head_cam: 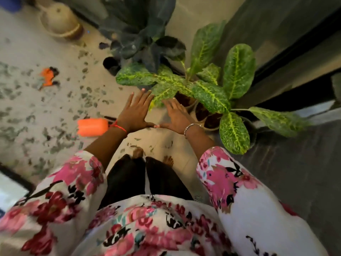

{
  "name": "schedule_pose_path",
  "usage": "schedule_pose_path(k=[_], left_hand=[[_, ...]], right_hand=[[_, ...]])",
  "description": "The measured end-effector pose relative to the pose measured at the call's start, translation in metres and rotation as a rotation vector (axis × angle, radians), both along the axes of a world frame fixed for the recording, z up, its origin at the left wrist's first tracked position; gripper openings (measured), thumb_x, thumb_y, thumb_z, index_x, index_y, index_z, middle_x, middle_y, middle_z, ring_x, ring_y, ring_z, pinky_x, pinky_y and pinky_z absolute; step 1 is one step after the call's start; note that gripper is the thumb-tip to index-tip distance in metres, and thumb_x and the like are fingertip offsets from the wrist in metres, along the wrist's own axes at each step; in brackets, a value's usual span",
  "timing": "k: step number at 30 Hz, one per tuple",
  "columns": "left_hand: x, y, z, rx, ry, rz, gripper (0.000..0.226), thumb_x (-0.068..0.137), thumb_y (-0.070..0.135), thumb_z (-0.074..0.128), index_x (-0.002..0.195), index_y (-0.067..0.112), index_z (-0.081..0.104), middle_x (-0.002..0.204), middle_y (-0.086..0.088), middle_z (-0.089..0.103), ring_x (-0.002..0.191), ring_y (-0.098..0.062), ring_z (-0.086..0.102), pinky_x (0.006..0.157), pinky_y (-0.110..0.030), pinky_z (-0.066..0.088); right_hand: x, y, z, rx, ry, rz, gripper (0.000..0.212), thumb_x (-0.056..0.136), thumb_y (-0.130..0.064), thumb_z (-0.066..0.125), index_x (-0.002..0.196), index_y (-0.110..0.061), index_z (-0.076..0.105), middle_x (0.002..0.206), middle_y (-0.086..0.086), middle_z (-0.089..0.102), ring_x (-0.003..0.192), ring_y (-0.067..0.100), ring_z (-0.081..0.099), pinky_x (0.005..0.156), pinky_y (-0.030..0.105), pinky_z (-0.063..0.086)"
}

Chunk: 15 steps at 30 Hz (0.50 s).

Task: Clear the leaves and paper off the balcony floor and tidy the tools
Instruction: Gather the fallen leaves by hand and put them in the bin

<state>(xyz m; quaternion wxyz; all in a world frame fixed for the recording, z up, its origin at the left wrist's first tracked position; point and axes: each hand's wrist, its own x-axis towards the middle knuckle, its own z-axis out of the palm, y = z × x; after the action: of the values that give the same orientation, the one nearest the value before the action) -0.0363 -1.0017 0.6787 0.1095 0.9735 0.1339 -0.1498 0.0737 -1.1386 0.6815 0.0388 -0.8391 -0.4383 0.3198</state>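
Both hands are empty and held out flat over the floor [27, 52], fingers spread. The left hand [136, 109] and right hand [177, 115] meet only at the thumb tips. Bare feet [138, 151] stand below them among a few scraps. Judging by this, no clearing step is under way; nothing is gathered and no tool is picked up.

Just beside the left wrist lies an orange tool [92, 126] on the floor. Leaf scraps [60, 126] are strewn thickly over the pale floor to the left of it and thin out toward the feet. No paper can be made out for certain; a pale sheet [11, 191] at the lower left edge may be some, but I cannot tell.

The next move likely calls for bending down, either to lift the near tool or to sweep the scraps together with the palms.

To the right a potted plant [203, 89] spreads wide leaves close to the right hand, and they could be brushed in stooping. Farther left lies a second tool [48, 76], orange and black, among the scraps. Beyond it stand a small black pot [111, 65], a dark plant [144, 43] and, farthest, a beige jug [60, 21].
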Motion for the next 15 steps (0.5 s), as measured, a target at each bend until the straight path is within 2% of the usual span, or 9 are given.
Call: schedule_pose_path(k=[4,9,12,15], left_hand=[[-0.042,0.002,-0.021,-0.026,0.009,0.127,0.107,0.075,0.064,0.060,0.150,0.006,0.010,0.159,-0.008,0.004,0.147,-0.025,-0.003,0.116,-0.047,-0.004],[-0.082,0.011,-0.055,-0.060,0.098,0.279,0.102,0.078,0.060,0.059,0.150,0.007,0.010,0.159,-0.009,0.004,0.147,-0.026,-0.002,0.116,-0.047,-0.005],[-0.091,0.023,-0.088,-0.072,0.116,0.307,0.097,0.082,0.058,0.056,0.150,0.008,0.010,0.159,-0.009,0.004,0.147,-0.026,-0.001,0.116,-0.045,-0.006],[-0.097,0.038,-0.149,-0.098,0.129,0.286,0.094,0.084,0.055,0.056,0.150,0.006,0.010,0.159,-0.011,0.006,0.147,-0.027,-0.001,0.116,-0.046,-0.007]], right_hand=[[-0.020,0.019,-0.019,0.004,0.068,0.139,0.092,0.085,-0.049,0.061,0.151,-0.017,0.006,0.158,0.009,0.003,0.146,0.026,0.000,0.117,0.042,0.010],[-0.050,0.039,-0.059,0.037,0.149,0.199,0.089,0.083,-0.047,0.064,0.149,-0.016,0.013,0.155,0.012,0.012,0.144,0.027,0.007,0.114,0.040,0.016],[-0.056,0.060,-0.096,0.063,0.121,0.250,0.088,0.084,-0.044,0.064,0.149,-0.013,0.014,0.153,0.015,0.017,0.143,0.029,0.011,0.114,0.040,0.018],[-0.066,0.080,-0.157,0.056,0.037,0.360,0.085,0.086,-0.042,0.061,0.149,-0.010,0.013,0.153,0.016,0.017,0.143,0.030,0.012,0.115,0.040,0.019]])
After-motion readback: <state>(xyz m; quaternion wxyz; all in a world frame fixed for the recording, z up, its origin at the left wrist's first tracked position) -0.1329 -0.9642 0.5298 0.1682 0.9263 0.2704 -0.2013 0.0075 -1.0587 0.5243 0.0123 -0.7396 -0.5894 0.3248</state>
